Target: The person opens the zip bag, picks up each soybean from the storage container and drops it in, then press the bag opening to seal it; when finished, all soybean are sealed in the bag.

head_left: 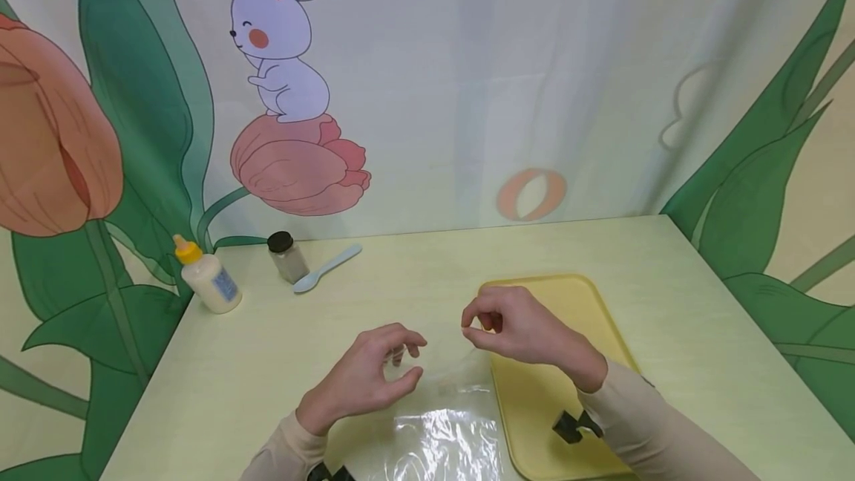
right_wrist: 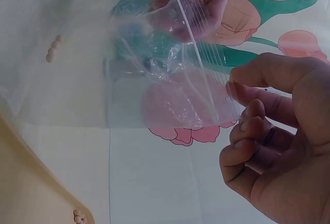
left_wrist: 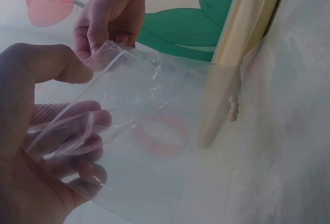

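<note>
A clear zip-lock bag (head_left: 444, 440) hangs between my two hands, its ridged zip edge toward them. My left hand (head_left: 367, 373) holds one side of the bag's mouth, thumb spread from the fingers, with film (left_wrist: 67, 126) lying over the curled fingers. At the opposite corner of the mouth, my right hand (head_left: 517, 325) pinches the zip edge between thumb and forefinger; its other fingers (right_wrist: 240, 157) are curled. Both wrist views show a short row of small beige round pieces (left_wrist: 233, 108) overlapping the bag's lower part.
A yellow tray (head_left: 588, 295) lies under my right arm; similar beige pieces (right_wrist: 79, 217) show at its corner in the right wrist view. At the back left stand a yellow-capped bottle (head_left: 212, 284) and a black-lidded jar (head_left: 289, 258), beside a pale blue spoon (head_left: 327, 269). A printed curtain (head_left: 434, 95) hangs behind.
</note>
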Motion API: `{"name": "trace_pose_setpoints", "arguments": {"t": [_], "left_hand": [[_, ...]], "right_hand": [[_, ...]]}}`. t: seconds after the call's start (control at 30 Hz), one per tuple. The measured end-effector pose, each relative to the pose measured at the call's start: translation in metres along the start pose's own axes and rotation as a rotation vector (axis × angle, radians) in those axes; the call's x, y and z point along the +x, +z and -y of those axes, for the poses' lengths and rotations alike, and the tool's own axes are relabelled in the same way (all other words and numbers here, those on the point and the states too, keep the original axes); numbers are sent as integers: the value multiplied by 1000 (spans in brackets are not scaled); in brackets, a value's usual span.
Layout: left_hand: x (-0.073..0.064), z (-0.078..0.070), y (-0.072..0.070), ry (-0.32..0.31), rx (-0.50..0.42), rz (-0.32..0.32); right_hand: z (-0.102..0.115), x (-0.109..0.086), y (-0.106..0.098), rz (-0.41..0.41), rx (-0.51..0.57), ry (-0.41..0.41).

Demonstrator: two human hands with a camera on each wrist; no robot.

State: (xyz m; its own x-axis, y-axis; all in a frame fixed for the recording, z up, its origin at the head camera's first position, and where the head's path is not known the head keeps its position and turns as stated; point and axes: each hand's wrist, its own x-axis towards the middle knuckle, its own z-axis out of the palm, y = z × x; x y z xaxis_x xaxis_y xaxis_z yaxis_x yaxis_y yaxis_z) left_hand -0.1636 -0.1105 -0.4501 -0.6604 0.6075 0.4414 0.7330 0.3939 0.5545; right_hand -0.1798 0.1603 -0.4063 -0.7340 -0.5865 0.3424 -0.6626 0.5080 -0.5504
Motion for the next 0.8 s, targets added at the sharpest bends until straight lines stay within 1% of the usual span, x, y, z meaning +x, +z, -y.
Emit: {"name": "trace_pose_setpoints", "arguments": {"t": [0.33, 0.5, 0.6, 0.8], "left_hand": [[0, 0, 0, -3, -4, 3], [1, 0, 0, 1, -5, -1], [1, 0, 0, 9, -3, -5], [0, 0, 1, 22, 4, -14]], "right_hand": [[1, -2, -1, 10, -12, -8], [1, -2, -1, -2, -12, -12], [-1, -2, -1, -11, -7, -16], [-9, -1, -2, -31, -8, 4]]}}
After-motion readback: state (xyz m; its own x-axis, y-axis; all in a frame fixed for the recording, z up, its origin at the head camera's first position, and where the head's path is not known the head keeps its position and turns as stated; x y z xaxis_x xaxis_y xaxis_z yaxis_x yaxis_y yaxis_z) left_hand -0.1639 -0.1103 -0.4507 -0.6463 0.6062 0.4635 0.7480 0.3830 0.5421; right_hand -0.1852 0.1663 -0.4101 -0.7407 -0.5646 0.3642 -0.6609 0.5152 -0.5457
